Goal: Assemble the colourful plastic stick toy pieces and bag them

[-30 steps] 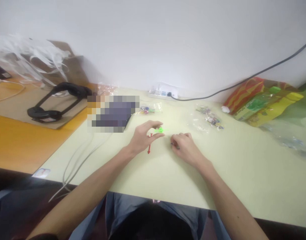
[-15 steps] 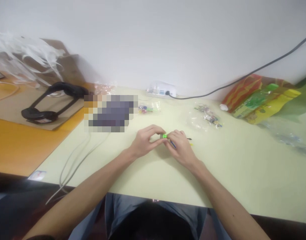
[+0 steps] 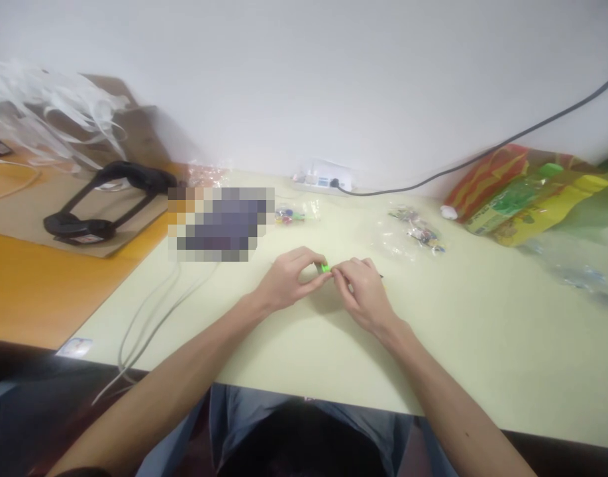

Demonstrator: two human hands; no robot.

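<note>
A small bright green piece (image 3: 326,268) sits pinched between the thumb and fingers of my left hand (image 3: 287,279); its exact kind is too small to tell. My right hand (image 3: 359,288) meets it from the right, its thumb and fingertips pressed together at the piece's edge. Whatever those right fingertips grip is hidden. Just beyond the right hand, a dark tip (image 3: 381,275) of some small thing peeks out on the table.
Clear bags of small colourful parts lie behind my hands, one at centre (image 3: 290,214) and one to the right (image 3: 423,235). A power strip (image 3: 324,185) stands by the wall. Left are a black headset-like frame (image 3: 93,228) and loose cables (image 3: 152,324); right, a green bottle (image 3: 520,195).
My right hand has shifted slightly right and turned, so the blue thing seen under it earlier is now hidden. The green piece has tilted a little in my left fingers.
</note>
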